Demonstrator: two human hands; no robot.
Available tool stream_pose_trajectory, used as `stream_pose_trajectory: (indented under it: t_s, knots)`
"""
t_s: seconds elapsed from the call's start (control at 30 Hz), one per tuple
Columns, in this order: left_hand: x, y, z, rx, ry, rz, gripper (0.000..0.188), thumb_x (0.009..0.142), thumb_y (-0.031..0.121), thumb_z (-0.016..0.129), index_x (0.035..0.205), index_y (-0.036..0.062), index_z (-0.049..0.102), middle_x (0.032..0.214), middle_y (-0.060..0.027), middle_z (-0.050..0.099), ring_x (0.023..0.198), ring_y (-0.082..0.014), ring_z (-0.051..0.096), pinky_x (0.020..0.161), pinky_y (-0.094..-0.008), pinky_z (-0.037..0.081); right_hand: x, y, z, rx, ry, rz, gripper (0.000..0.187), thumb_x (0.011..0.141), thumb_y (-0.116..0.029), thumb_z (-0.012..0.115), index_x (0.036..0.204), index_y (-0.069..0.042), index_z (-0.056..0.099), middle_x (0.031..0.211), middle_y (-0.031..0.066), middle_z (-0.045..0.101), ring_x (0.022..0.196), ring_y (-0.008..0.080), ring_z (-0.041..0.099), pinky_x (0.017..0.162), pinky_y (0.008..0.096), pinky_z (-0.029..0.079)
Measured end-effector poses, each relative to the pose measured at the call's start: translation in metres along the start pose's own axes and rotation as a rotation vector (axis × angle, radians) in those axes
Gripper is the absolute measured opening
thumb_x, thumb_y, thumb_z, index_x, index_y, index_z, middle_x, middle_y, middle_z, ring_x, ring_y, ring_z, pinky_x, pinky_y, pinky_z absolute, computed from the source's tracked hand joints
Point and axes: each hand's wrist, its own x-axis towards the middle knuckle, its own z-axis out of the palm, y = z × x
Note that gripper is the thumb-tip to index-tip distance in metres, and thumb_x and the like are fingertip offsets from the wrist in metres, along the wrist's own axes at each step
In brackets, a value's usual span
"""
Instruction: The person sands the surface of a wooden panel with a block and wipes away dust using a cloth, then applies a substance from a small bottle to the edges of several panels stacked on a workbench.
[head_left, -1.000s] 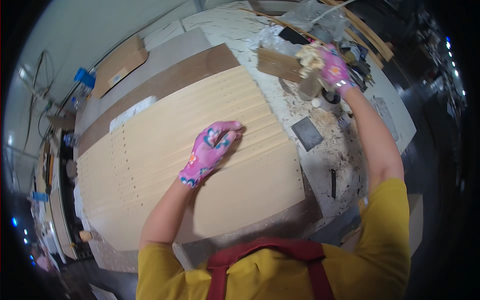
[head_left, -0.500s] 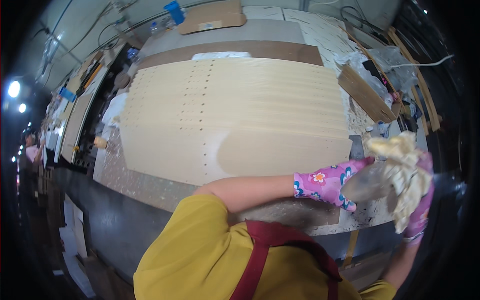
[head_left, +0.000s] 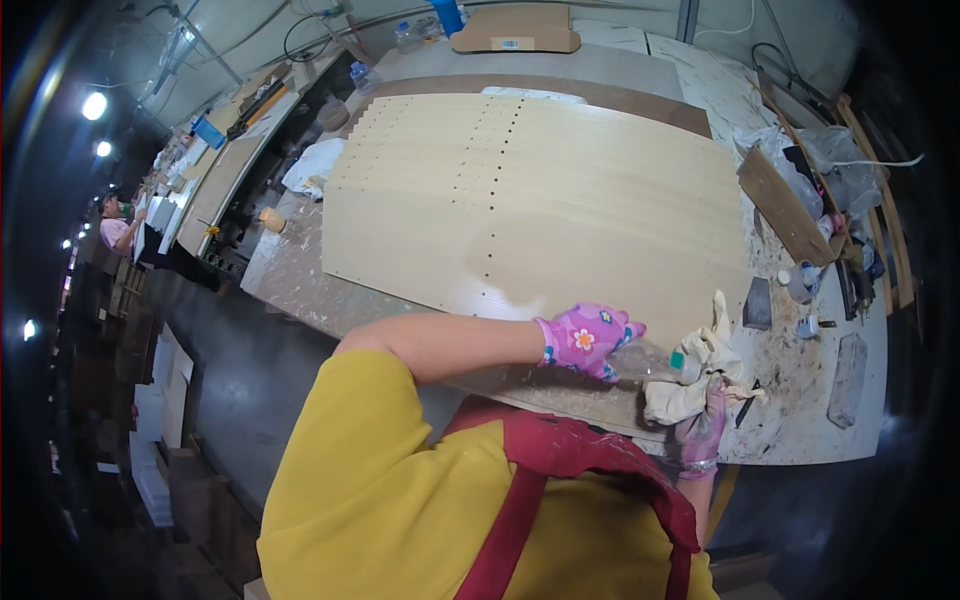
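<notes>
Clear bottle (head_left: 648, 362) lies gripped in left hand (head_left: 585, 340) fingers, its capped end touching the rag (head_left: 700, 375) that right hand (head_left: 700, 430) fingers clutch.

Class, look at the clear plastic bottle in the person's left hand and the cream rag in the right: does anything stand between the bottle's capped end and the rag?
Nothing visible does. The left hand holds the clear bottle with its capped end right at the cream rag, which the right hand holds from below.
</notes>
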Motion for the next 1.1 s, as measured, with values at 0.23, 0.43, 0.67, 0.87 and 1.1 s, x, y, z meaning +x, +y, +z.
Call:
stream_pose_trajectory:
  t_s: [0.23, 0.43, 0.67, 0.87, 1.1]
  knots:
    - [0.006, 0.003, -0.012, 0.358, 0.072, 0.261, 0.066, 0.073, 0.032, 0.070, 0.128, 0.0049, 0.046, 0.100, -0.0143, 0.059, 0.090, -0.0305, 0.061, 0.076, -0.0406, 0.050, -0.010, -0.035, 0.044, 1.015, -0.137, 0.320, 0.046, 0.099, -0.038, 0.038, 0.130, -0.005, 0.045, 0.128, 0.0120, 0.052, 0.119, 0.0247, 0.050, 0.103, 0.0391, 0.040]
    - [0.022, 0.020, -0.049, 0.645, -0.074, 0.218, 0.069, 0.072, 0.025, 0.069, 0.132, 0.0049, 0.042, 0.095, -0.0148, 0.057, 0.084, -0.0296, 0.060, 0.076, -0.0397, 0.049, -0.002, -0.026, 0.045, 1.260, -0.231, 0.404, 0.038, 0.097, -0.029, 0.042, 0.127, -0.006, 0.050, 0.124, 0.0110, 0.058, 0.113, 0.0294, 0.056, 0.100, 0.0445, 0.044]
    - [0.043, 0.045, -0.070, 0.854, -0.126, 0.389, 0.068, 0.073, 0.023, 0.069, 0.133, 0.0078, 0.042, 0.094, -0.0121, 0.055, 0.082, -0.0271, 0.059, 0.073, -0.0397, 0.049, -0.004, -0.044, 0.049, 1.283, -0.195, 0.382, 0.041, 0.098, -0.032, 0.042, 0.130, -0.007, 0.047, 0.127, 0.0097, 0.056, 0.115, 0.0264, 0.055, 0.102, 0.0417, 0.042]
    - [0.054, 0.050, -0.082, 0.949, -0.096, 0.443, 0.063, 0.074, 0.018, 0.065, 0.133, 0.0105, 0.044, 0.094, -0.0103, 0.054, 0.080, -0.0248, 0.058, 0.070, -0.0378, 0.049, 0.005, -0.038, 0.040, 1.330, -0.217, 0.497, 0.044, 0.100, -0.033, 0.037, 0.133, -0.005, 0.045, 0.131, 0.0094, 0.054, 0.116, 0.0239, 0.054, 0.104, 0.0410, 0.039]
    - [0.051, 0.050, -0.098, 0.997, -0.097, 0.428, 0.065, 0.073, 0.013, 0.065, 0.134, 0.0104, 0.043, 0.093, -0.0101, 0.054, 0.080, -0.0246, 0.058, 0.070, -0.0372, 0.049, 0.005, -0.019, 0.026, 1.311, -0.267, 0.369, 0.046, 0.099, -0.031, 0.038, 0.136, -0.005, 0.042, 0.131, 0.0104, 0.053, 0.119, 0.0245, 0.051, 0.104, 0.0403, 0.039]
